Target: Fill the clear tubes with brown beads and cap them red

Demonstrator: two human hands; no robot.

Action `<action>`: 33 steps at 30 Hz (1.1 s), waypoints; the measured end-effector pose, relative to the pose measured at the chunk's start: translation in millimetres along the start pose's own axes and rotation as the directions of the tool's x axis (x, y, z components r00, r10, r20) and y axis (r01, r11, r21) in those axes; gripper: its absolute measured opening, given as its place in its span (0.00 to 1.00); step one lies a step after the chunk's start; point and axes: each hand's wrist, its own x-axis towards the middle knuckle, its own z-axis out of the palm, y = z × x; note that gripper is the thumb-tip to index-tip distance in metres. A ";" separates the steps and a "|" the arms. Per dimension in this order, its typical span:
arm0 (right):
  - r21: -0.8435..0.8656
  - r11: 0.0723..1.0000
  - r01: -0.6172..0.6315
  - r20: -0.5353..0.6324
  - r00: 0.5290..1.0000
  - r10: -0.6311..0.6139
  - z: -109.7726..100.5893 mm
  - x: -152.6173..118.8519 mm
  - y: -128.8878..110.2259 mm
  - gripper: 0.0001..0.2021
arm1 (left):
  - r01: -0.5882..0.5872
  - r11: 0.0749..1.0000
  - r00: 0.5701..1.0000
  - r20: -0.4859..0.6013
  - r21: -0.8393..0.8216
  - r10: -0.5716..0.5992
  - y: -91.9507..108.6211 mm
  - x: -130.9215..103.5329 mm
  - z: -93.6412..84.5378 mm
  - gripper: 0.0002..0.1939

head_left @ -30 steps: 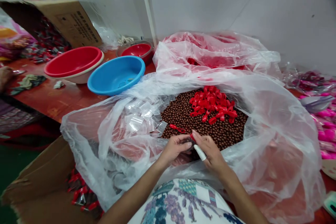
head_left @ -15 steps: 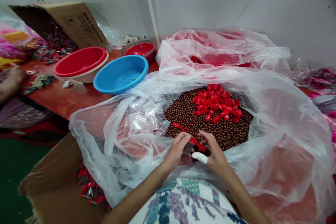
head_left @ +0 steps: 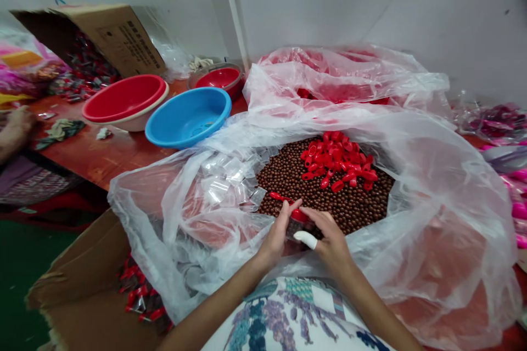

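Between my left hand (head_left: 276, 236) and my right hand (head_left: 331, 238) is a clear container with a red cap (head_left: 300, 215); both hands press around it. My right thumb wears a white cover. Beneath and beyond them, brown balls (head_left: 354, 208) fill an open plastic bag (head_left: 436, 186). Red plastic pieces (head_left: 337, 156) are heaped on the balls, and a single red piece (head_left: 280, 196) lies just beyond my left fingertips. Small clear containers (head_left: 226, 175) are piled at the left side of the bag.
Blue basin (head_left: 189, 115) and red basin (head_left: 125, 98) stand on the red table (head_left: 102, 156). A cardboard box (head_left: 78, 296) with capped containers is at the lower left, another box (head_left: 123, 38) behind. Another person's hand (head_left: 16, 129) shows at far left.
My hands have come together around the container. The red piece that lay slanted between them now sits as a cap at its top, partly covered by fingers.
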 end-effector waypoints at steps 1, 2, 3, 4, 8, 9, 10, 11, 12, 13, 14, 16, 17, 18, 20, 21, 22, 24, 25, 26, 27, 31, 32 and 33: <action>-0.098 0.992 0.079 0.036 0.997 -0.076 0.6 -0.9 1.3 0.25 | 0.018 1.000 1.000 0.002 -0.007 -0.018 0.0 -0.2 0.9 0.32; -0.179 0.974 0.141 0.066 0.989 -0.131 1.0 -1.8 2.6 0.28 | 0.007 1.000 1.000 -0.003 0.002 -0.007 -0.3 -0.2 1.8 0.32; -0.246 0.952 0.183 0.093 0.982 -0.165 1.4 -2.8 3.5 0.30 | -0.030 0.999 0.999 -0.017 0.024 0.031 -1.0 0.3 2.7 0.30; -0.308 0.929 0.207 0.113 0.977 -0.180 1.6 -3.6 4.0 0.32 | -0.078 0.996 0.996 -0.034 0.047 0.080 -2.0 1.0 3.4 0.28; -0.511 0.831 0.220 0.125 0.975 -0.182 1.0 -5.0 0.9 0.33 | -0.156 0.986 0.982 -0.094 0.066 0.162 -5.3 4.5 3.9 0.23; -0.544 0.808 0.224 0.131 0.975 -0.182 0.1 -4.5 -0.7 0.32 | -0.123 0.990 0.987 -0.096 0.065 0.129 -5.1 5.0 3.7 0.23; -0.570 0.789 0.232 0.145 0.973 -0.182 -1.1 -3.6 -2.3 0.31 | -0.072 0.995 0.993 -0.085 0.067 0.077 -4.5 5.2 3.7 0.24; -0.588 0.771 0.245 0.163 0.969 -0.183 -2.5 -2.5 -3.6 0.29 | -0.009 0.997 0.997 -0.070 0.073 0.015 -3.4 5.1 4.0 0.24; -0.601 0.756 0.260 0.182 0.965 -0.187 -4.1 -1.1 -4.6 0.28 | 0.049 0.996 0.997 -0.060 0.079 -0.044 -2.3 4.9 4.5 0.25; -0.611 0.741 0.277 0.201 0.960 -0.193 -5.5 0.4 -5.0 0.26 | 0.090 0.993 0.995 -0.058 0.080 -0.085 -1.2 4.5 5.5 0.26; -0.621 0.727 0.294 0.219 0.955 -0.199 -6.8 1.8 -4.9 0.24 | 0.107 0.991 0.993 -0.063 0.075 -0.103 -0.4 4.0 6.7 0.26; -0.633 0.697 0.338 0.260 0.940 -0.219 -8.4 4.6 -3.3 0.21 | 0.082 0.996 0.994 -0.082 0.046 -0.078 -0.7 2.7 9.9 0.24; -0.636 0.682 0.361 0.283 0.931 -0.229 -8.8 5.8 -2.2 0.20 | 0.056 0.998 0.994 -0.091 0.029 -0.053 -1.8 1.9 11.5 0.24; -0.636 0.671 0.382 0.305 0.922 -0.237 -8.9 6.9 -1.2 0.20 | 0.038 0.999 0.995 -0.095 0.018 -0.036 -3.3 1.0 13.0 0.25; -0.627 0.660 0.415 0.338 0.908 -0.249 -9.6 8.5 -0.8 0.19 | 0.037 0.999 0.995 -0.090 0.020 -0.035 -6.2 -0.7 14.8 0.26; -0.618 0.662 0.424 0.350 0.902 -0.251 -10.7 9.1 -1.6 0.18 | 0.045 0.998 0.996 -0.079 0.039 -0.042 -6.6 -1.3 14.5 0.26; -0.606 0.670 0.428 0.359 0.899 -0.250 -12.7 9.3 -2.9 0.19 | 0.042 0.996 0.998 -0.059 0.078 -0.037 -5.7 -1.5 13.0 0.26; -0.590 0.690 0.418 0.378 0.899 -0.222 -20.7 8.4 -6.4 0.20 | -0.027 0.974 1.000 -0.002 0.224 0.028 1.7 -0.6 5.3 0.26; -0.592 0.697 0.405 0.388 0.901 -0.194 -27.1 7.4 -7.5 0.22 | -0.094 0.942 0.996 0.022 0.322 0.092 8.3 0.4 -1.3 0.25; -0.600 0.699 0.390 0.398 0.903 -0.162 -34.8 6.0 -7.8 0.24 | -0.174 0.884 0.983 0.029 0.435 0.179 16.6 1.8 -9.9 0.24; -0.613 0.694 0.378 0.407 0.904 -0.132 -43.5 4.7 -6.7 0.26 | -0.242 0.796 0.960 0.020 0.555 0.278 26.0 3.2 -20.1 0.22; -0.662 0.666 0.344 0.401 0.913 -0.074 -72.6 7.4 6.3 0.26 | -0.194 0.266 0.804 -0.003 0.944 0.595 61.9 9.7 -67.1 0.14; -0.672 0.668 0.320 0.381 0.923 -0.059 -74.1 11.3 9.3 0.22 | -0.170 0.166 0.816 0.044 0.971 0.577 67.8 11.6 -76.6 0.15; -0.678 0.673 0.295 0.360 0.932 -0.045 -71.8 16.4 11.3 0.18 | -0.165 0.090 0.834 0.090 0.982 0.544 72.0 13.7 -84.1 0.17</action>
